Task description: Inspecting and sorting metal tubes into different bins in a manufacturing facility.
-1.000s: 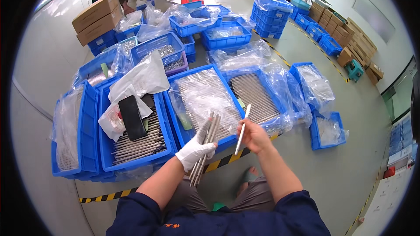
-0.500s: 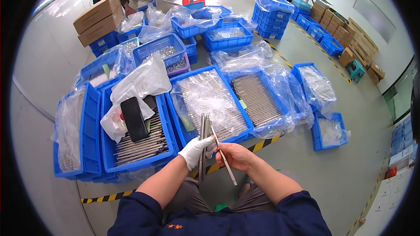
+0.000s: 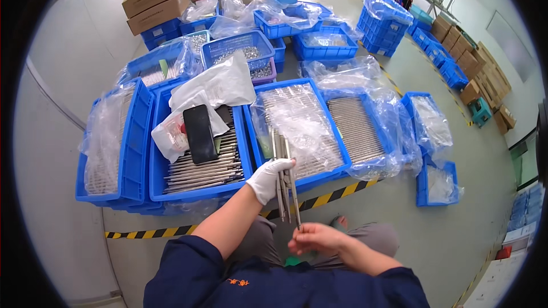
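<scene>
A bundle of metal rods (image 3: 286, 194) is being held upright, slightly tilted, in the white-gloved left hand (image 3: 273, 179), its fingers being closed around the bundle above the floor, in front of the crates. The lower end of 1 rod is being touched by the fingertips of the bare right hand (image 3: 319, 239), whose fingers are being kept curled; whether a grip is being applied cannot be told. Beyond the left hand, a black phone (image 3: 199, 134) and a white bag (image 3: 220, 82) are being supported by rods in a blue crate (image 3: 197, 194).
</scene>
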`<action>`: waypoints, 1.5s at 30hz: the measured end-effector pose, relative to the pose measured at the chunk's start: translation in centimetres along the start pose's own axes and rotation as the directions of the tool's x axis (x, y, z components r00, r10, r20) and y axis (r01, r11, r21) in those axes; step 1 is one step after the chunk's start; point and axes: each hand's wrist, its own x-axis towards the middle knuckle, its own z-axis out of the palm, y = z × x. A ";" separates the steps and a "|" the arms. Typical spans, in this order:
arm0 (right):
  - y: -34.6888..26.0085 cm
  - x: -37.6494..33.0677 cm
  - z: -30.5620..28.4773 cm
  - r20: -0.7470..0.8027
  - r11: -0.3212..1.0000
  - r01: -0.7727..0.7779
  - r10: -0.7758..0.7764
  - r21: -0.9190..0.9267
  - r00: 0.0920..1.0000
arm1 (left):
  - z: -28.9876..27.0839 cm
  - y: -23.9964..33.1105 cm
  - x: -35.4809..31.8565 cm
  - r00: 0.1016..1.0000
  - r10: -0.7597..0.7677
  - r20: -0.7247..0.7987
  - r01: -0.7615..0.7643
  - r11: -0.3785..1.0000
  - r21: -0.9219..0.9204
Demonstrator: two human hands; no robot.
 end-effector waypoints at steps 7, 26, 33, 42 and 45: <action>3.7 -0.5 -1.4 -0.328 0.971 0.189 -0.134 0.144 0.935 | -0.5 0.4 -0.8 0.957 0.142 0.252 -0.026 0.910 -0.415; -0.8 3.1 2.7 0.110 0.495 0.344 -0.681 0.798 0.724 | 7.2 -4.9 -9.3 0.764 0.564 0.315 -0.613 0.786 0.081; -1.5 0.6 4.5 -0.029 0.376 0.503 -0.779 0.778 0.627 | 9.0 -8.2 -8.0 0.755 0.608 0.246 -0.653 0.662 0.368; 0.3 0.8 1.4 -0.330 0.484 0.667 -0.608 0.566 0.722 | 8.6 -10.5 -6.8 0.761 0.613 0.211 -0.635 0.639 0.434; 0.2 -0.7 1.1 -0.615 0.611 0.773 -0.548 0.168 0.567 | 8.0 -10.7 -6.7 0.887 0.423 0.186 -0.439 0.897 0.053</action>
